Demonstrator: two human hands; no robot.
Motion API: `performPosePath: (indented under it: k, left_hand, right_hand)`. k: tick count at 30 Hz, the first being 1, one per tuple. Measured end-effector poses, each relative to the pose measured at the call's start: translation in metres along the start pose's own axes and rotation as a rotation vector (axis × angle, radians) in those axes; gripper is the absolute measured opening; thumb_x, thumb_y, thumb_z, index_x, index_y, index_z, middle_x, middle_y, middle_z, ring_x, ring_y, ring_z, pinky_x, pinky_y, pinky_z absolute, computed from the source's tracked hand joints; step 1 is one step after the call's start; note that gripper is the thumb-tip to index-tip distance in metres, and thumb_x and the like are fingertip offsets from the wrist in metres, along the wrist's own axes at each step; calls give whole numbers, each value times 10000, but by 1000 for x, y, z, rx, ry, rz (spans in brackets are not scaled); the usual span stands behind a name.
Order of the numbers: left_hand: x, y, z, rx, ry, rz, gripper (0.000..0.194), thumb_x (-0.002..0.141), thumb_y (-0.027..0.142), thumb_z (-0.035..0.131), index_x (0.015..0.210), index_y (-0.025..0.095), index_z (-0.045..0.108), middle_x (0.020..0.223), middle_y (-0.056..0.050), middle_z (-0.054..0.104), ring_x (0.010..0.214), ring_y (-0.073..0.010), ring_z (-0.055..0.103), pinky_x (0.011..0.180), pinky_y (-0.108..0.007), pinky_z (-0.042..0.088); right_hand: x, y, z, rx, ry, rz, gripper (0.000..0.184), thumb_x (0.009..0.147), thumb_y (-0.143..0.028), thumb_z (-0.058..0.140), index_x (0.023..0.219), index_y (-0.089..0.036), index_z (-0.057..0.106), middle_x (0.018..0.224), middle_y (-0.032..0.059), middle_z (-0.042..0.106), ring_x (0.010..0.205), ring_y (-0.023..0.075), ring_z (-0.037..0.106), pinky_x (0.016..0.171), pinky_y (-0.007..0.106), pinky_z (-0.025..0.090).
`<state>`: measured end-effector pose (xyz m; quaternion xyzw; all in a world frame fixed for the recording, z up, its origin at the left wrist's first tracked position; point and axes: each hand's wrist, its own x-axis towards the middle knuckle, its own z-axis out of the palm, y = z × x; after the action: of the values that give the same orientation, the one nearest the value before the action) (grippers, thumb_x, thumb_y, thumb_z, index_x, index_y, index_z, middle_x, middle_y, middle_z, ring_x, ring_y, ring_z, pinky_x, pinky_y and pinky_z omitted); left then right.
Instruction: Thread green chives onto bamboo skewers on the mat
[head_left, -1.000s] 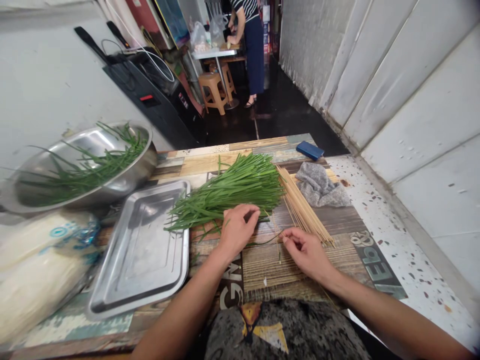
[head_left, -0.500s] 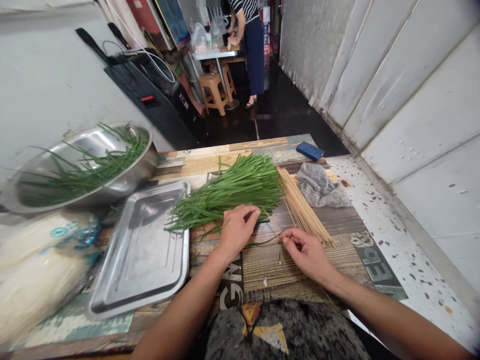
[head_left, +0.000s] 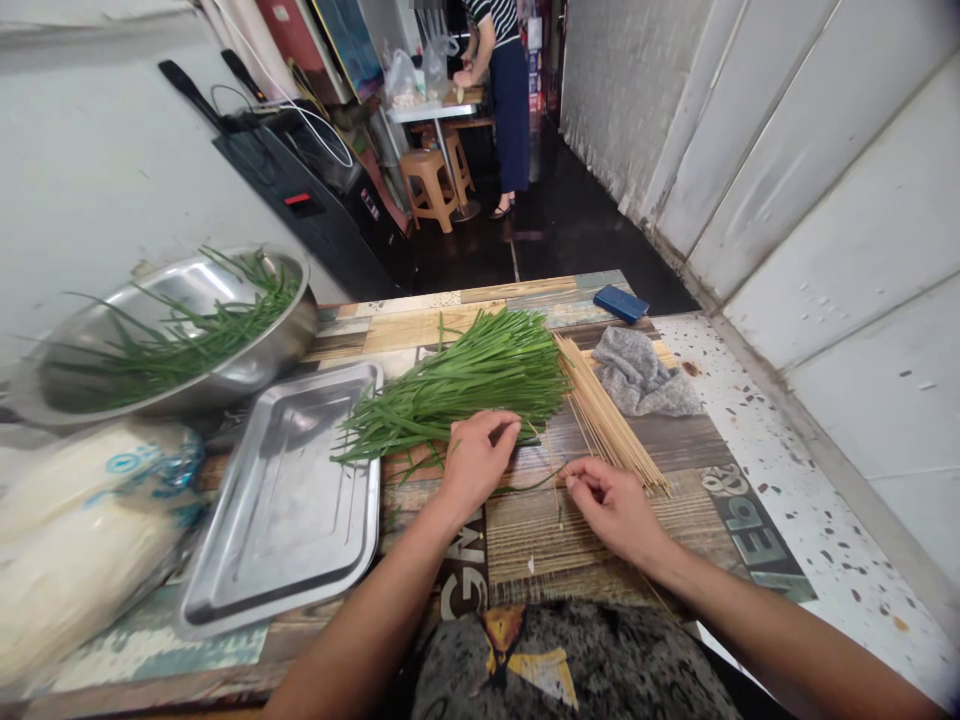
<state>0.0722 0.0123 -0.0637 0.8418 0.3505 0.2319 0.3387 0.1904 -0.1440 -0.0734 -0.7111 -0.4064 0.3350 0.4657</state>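
Note:
A thick pile of green chives (head_left: 472,365) lies across the middle of the table. My left hand (head_left: 482,450) is at its near edge with thumb and forefinger pinched together; what sits between them is too small to make out. My right hand (head_left: 613,502) is closed, its fingertips pinching the end of a single chive leaf (head_left: 529,486) that stretches left over the tabletop. A thin bamboo skewer (head_left: 553,470) shows upright in the picture between my hands, close to the right fingertips. Beyond my right hand lies a bundle of bamboo skewers (head_left: 611,415).
Left of the pile is a metal tray (head_left: 281,540), with a steel bowl (head_left: 289,350) of more chives behind it and a plastic-wrapped pale bag (head_left: 90,540) nearer. A grey cloth (head_left: 641,370) and blue box (head_left: 621,302) lie right. A person (head_left: 510,110) stands at a far table.
Both hands keep nearly the same position and grip. The view has shifted very slightly; the far person's arms have moved a little.

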Motion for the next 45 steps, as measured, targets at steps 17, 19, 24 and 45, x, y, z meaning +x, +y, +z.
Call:
performPosePath:
  k: [17, 19, 24, 45]
  left_hand:
    - [-1, -1, 2, -5, -11, 47, 152, 863, 246, 552, 869, 220, 702, 918, -12, 727, 880, -159, 648, 850, -321, 460]
    - [-2, 0, 3, -9, -5, 50, 152, 860, 245, 555, 865, 222, 705, 908, -9, 728, 871, -156, 650, 843, -313, 464]
    - [-3, 2, 4, -13, 30, 37, 157, 838, 247, 567, 861, 220, 720, 906, -14, 737, 858, -160, 662, 844, -309, 476]
    - [-2, 2, 5, -111, 38, -146, 213, 807, 286, 545, 844, 202, 737, 820, -12, 743, 769, -167, 680, 765, -287, 510]
  right_hand:
    - [0, 2, 1, 2, -7, -16, 242, 813, -332, 442, 782, -161, 611, 625, 5, 554, 542, 114, 467, 498, 222, 335]
    - [0, 2, 1, -3, -5, -22, 247, 814, -337, 440, 777, -159, 607, 582, -14, 506, 504, 104, 419, 481, 221, 308]
    - [0, 3, 2, -4, 3, -20, 258, 818, -348, 437, 801, -155, 607, 549, -34, 443, 477, 98, 372, 466, 223, 276]
    - [0, 1, 2, 20, 13, -30, 263, 820, -352, 441, 803, -152, 611, 568, -20, 482, 491, 98, 388, 474, 221, 293]
